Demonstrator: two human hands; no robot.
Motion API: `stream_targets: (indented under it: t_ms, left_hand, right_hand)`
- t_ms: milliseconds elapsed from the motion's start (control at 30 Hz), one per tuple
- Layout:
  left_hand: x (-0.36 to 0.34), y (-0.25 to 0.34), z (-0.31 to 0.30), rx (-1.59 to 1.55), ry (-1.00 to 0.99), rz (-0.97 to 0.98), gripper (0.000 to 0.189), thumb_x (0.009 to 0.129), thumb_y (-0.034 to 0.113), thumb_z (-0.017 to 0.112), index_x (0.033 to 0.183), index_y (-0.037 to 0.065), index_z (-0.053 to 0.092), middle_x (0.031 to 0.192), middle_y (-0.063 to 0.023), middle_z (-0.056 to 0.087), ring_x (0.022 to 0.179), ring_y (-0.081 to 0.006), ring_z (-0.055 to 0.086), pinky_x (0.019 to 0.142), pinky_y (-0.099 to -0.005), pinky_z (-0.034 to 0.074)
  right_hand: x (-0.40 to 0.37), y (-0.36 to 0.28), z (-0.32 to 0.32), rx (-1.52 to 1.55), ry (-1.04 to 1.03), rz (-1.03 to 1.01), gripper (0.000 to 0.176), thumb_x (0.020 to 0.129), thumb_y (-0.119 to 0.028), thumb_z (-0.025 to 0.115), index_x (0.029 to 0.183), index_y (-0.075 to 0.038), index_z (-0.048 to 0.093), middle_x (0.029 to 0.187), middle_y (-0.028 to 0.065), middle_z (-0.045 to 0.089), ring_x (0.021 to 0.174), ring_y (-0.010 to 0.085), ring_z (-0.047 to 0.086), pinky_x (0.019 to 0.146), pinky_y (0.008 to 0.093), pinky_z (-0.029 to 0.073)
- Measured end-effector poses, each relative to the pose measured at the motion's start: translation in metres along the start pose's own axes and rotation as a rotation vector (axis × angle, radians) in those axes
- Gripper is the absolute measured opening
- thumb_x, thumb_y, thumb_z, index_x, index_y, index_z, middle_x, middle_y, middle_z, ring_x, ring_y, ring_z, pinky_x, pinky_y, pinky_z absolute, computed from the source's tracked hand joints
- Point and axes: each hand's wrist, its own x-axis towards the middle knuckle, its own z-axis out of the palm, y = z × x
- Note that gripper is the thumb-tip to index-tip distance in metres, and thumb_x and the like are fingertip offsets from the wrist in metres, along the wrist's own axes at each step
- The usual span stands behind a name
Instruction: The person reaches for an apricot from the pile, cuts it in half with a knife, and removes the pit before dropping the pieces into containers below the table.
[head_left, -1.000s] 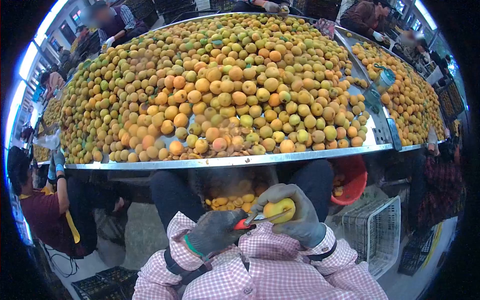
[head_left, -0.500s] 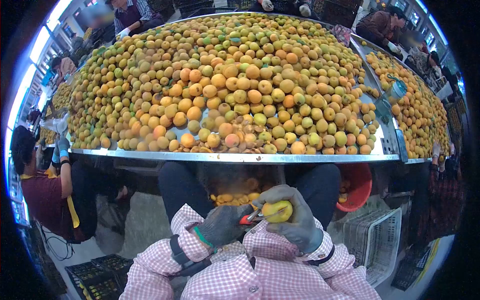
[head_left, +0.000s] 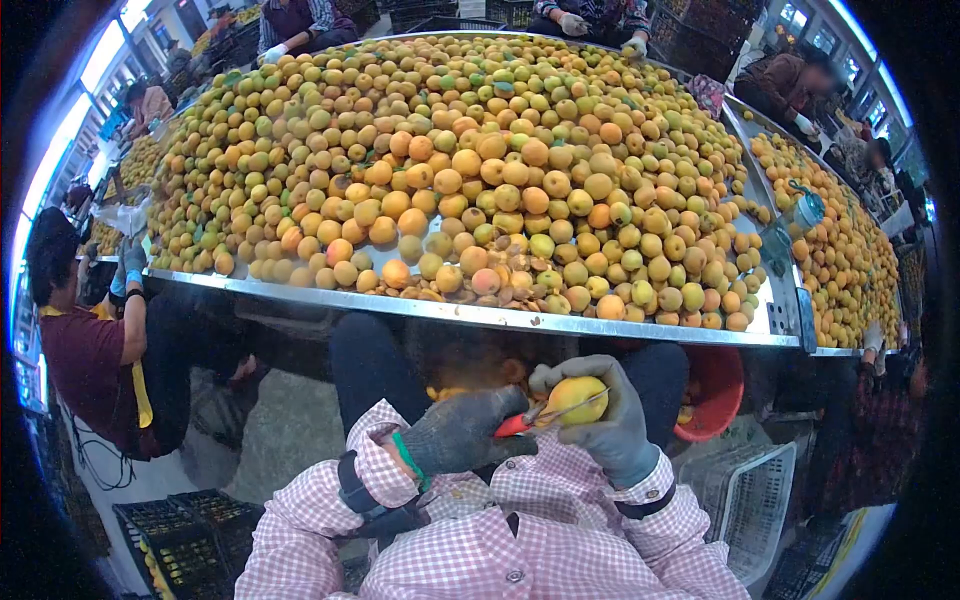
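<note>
My left hand (head_left: 465,430), in a dark grey glove with a green cuff edge, is closed around a small knife with a red handle (head_left: 512,426). The thin blade lies against a yellow-green apricot (head_left: 577,396). Fingers of my right hand (head_left: 615,425), also in a grey glove, wrap around that apricot from the right. Both hands are above my lap, in front of the metal table edge (head_left: 450,306). Below and behind them, partly hidden, are orange fruit pieces (head_left: 445,393). Cut pieces (head_left: 520,285) lie on the table among whole apricots.
A wide heap of apricots (head_left: 480,140) covers the table. A red basin (head_left: 722,395) and white crate (head_left: 755,510) stand at right; black crates (head_left: 190,535) at lower left. A lidded bottle (head_left: 803,212) stands on the divider. A co-worker (head_left: 90,340) sits at left, others across.
The view has turned, shifting the table in the picture. My hands have moved slightly up, and the apricot is turned, with the blade now lying across its face.
</note>
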Motion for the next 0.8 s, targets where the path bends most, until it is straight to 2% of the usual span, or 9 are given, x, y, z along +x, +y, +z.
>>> stream_targets:
  t_ms: [67,267,333,367,500,567,600,667,800]
  left_hand:
    - [0.002,0.008,-0.001,0.001,0.063,-0.029,0.039,0.084,0.038,0.061,0.102,0.005,0.053,0.078,-0.0183,0.062,0.073,-0.0374,0.062,0.063,-0.0446,0.048]
    - [0.000,0.014,0.023,-0.015,0.083,-0.119,0.039,0.084,0.037,0.061,0.106,0.006,0.051,0.079,-0.0189,0.062,0.073,-0.0389,0.062,0.061,-0.0460,0.048]
    - [-0.002,0.011,0.031,-0.067,0.085,-0.144,0.039,0.084,0.036,0.060,0.108,0.007,0.050,0.080,-0.0195,0.062,0.074,-0.0391,0.062,0.062,-0.0466,0.048]
    - [-0.002,0.010,0.033,-0.123,0.118,-0.079,0.038,0.085,0.035,0.060,0.109,0.007,0.050,0.082,-0.0200,0.062,0.075,-0.0395,0.062,0.063,-0.0473,0.048]
    - [-0.002,0.022,0.007,-0.079,-0.001,-0.124,0.042,0.086,0.034,0.059,0.116,0.008,0.047,0.088,-0.0209,0.062,0.081,-0.0401,0.061,0.067,-0.0477,0.048]
    - [0.007,0.011,0.005,-0.103,-0.031,-0.119,0.042,0.086,0.034,0.059,0.117,0.008,0.046,0.091,-0.0207,0.062,0.083,-0.0396,0.061,0.068,-0.0472,0.048]
    - [0.010,0.008,0.005,-0.127,-0.061,-0.117,0.042,0.086,0.033,0.059,0.117,0.008,0.046,0.094,-0.0205,0.062,0.086,-0.0390,0.061,0.070,-0.0467,0.048]
    - [0.011,0.015,0.012,-0.171,-0.038,-0.104,0.042,0.086,0.032,0.060,0.119,0.009,0.048,0.094,-0.0199,0.062,0.088,-0.0381,0.061,0.072,-0.0450,0.048]
    - [0.015,0.010,0.012,-0.335,0.007,-0.009,0.041,0.084,0.029,0.062,0.119,0.010,0.051,0.095,-0.0197,0.062,0.091,-0.0360,0.061,0.075,-0.0418,0.047]
  right_hand:
    - [0.003,-0.006,0.004,0.093,0.001,0.011,0.064,0.063,-0.014,0.082,0.114,-0.001,0.045,0.120,0.0153,0.054,0.112,0.0225,0.052,0.096,0.0362,0.043]
    - [0.001,0.003,0.011,-0.275,0.067,-0.189,0.063,0.068,-0.013,0.078,0.119,-0.003,0.043,0.116,0.0162,0.056,0.111,0.0268,0.054,0.096,0.0398,0.043]
    - [0.000,0.001,0.029,0.401,0.114,-0.013,0.061,0.072,-0.015,0.075,0.122,-0.003,0.041,0.115,0.0162,0.057,0.112,0.0288,0.053,0.098,0.0421,0.041]
    - [0.002,0.004,0.031,0.489,0.084,-0.039,0.058,0.074,-0.016,0.072,0.120,-0.002,0.041,0.114,0.0177,0.057,0.112,0.0309,0.054,0.095,0.0418,0.043]
    - [0.009,-0.009,0.025,0.526,-0.023,0.018,0.057,0.074,-0.017,0.072,0.119,-0.002,0.042,0.113,0.0176,0.057,0.107,0.0300,0.056,0.093,0.0403,0.045]
    - [0.007,-0.009,0.013,0.011,0.030,0.048,0.054,0.075,-0.018,0.070,0.119,-0.002,0.043,0.112,0.0166,0.057,0.103,0.0273,0.057,0.091,0.0391,0.046]
    - [0.009,-0.006,0.011,0.006,0.030,0.045,0.054,0.075,-0.018,0.070,0.119,-0.002,0.043,0.112,0.0166,0.057,0.103,0.0273,0.057,0.091,0.0391,0.046]
    - [0.012,0.004,0.013,0.123,0.096,-0.090,0.059,0.074,-0.029,0.073,0.118,-0.002,0.047,0.108,0.0138,0.058,0.104,0.0275,0.055,0.100,0.0422,0.037]
    - [0.011,0.005,0.015,0.432,0.052,0.035,0.060,0.073,-0.027,0.073,0.122,-0.003,0.046,0.110,0.0126,0.057,0.097,0.0235,0.058,0.093,0.0380,0.045]
